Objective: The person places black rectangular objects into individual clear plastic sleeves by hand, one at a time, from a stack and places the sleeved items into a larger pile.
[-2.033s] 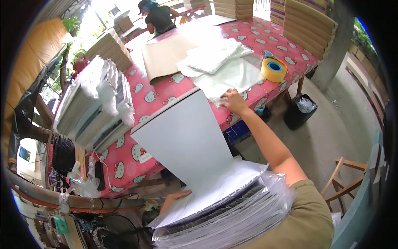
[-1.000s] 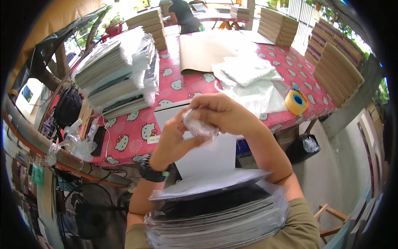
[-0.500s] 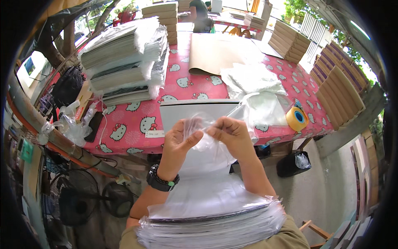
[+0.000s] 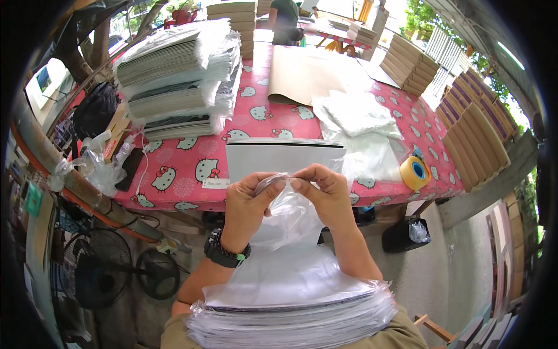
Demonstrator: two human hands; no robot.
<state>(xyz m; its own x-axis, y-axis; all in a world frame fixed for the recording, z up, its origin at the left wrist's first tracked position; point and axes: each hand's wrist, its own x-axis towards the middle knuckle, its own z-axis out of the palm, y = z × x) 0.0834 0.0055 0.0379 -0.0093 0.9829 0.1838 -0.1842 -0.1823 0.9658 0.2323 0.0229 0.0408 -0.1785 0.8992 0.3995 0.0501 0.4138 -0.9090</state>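
Note:
Between my hands is a clear plastic bag [image 4: 290,212], its upper edge pinched between thumb and fingers on both sides. My left hand [image 4: 250,198], with a dark watch and bead bracelet at the wrist, grips one side. My right hand [image 4: 322,189] closes on the other, the thumbs almost meeting. Behind them a white sheet stack [image 4: 256,160] with a dark edge lies at the table's near edge. Nearer my body rests a thick pile of plastic-wrapped sheets [image 4: 290,320]. More clear bags [image 4: 357,116] lie beyond my right hand.
Tall stacks of wrapped sheets [image 4: 174,75] stand at the left of the pink patterned table [image 4: 174,200]. A yellow tape roll [image 4: 415,173] sits at right, near brown cardboard stacks [image 4: 476,142]. Below are fans [image 4: 96,267] and a black bin [image 4: 407,235]. Another person [image 4: 285,23] stands far back.
The bag has come away from the right and now hangs between my hands. My fingers have drawn together at its edge, my right hand turning slightly inward.

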